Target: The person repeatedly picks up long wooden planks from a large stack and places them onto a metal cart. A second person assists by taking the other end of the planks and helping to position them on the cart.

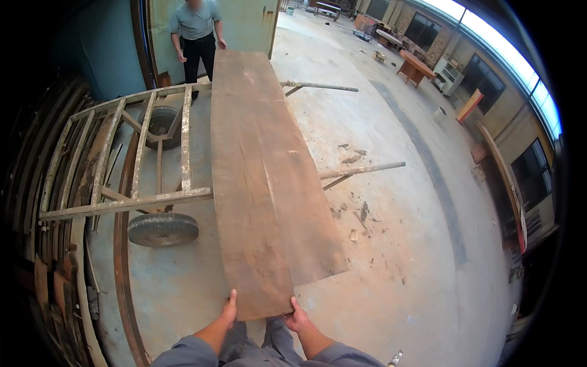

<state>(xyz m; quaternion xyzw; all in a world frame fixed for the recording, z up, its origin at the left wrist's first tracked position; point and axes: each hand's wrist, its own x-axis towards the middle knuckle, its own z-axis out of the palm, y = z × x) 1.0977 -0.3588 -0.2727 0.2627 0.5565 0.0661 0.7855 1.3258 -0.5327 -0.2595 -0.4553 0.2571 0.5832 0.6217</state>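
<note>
Two long brown wooden boards lie side by side across a metal-framed cart (186, 134), a thin crack of light between them. The left wooden board (244, 244) reaches nearer to me than the right one (306, 238). My left hand (229, 309) is closed on the near left corner of the left board, thumb on top. On the same board's near right corner my right hand (296, 314) is closed likewise. The fingers of both hands are hidden beneath the wood. At the boards' far end stands another person (195, 30), hands beside the wood.
A rubber tyre (162, 230) sits under the cart's near side. Two handle bars (367, 170) of the cart stick out to the right. Stacked timber (49, 153) lines the left side. Bark scraps (364, 211) lie on the floor. A round wooden table (417, 66) stands far right.
</note>
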